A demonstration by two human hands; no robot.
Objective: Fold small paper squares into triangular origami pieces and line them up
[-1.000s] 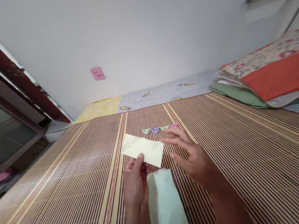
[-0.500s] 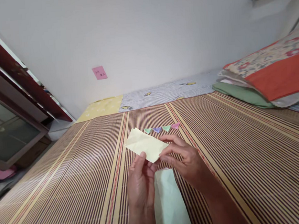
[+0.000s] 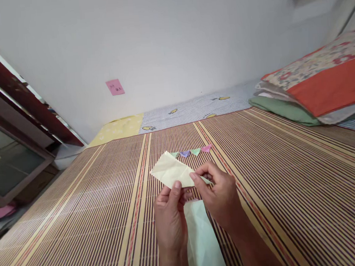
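Note:
A pale yellow sheet of paper (image 3: 171,170) is held up above the mat, with creases across it and its right end narrowed to a point. My left hand (image 3: 171,215) pinches its lower edge, thumb on top and fingers beneath. At the right end, my right hand (image 3: 217,191) grips the paper between thumb and fingers. Below them a pale green sheet of paper (image 3: 204,237) lies on the mat, partly covered by my left hand and wrist. Beyond the yellow paper is a row of several small folded paper triangles (image 3: 195,151) in green, purple and pink.
A striped woven mat (image 3: 88,213) covers the surface. Folded bedding (image 3: 324,84) is stacked at the right. A patterned cloth (image 3: 188,107) runs along the wall, where a pink note (image 3: 115,87) is stuck. A glass-fronted cabinet (image 3: 7,154) stands at the left.
The yellow paper's right end has been folded over into a slanting point. My right hand has closed its thumb over that end, and my left hand has shifted slightly right.

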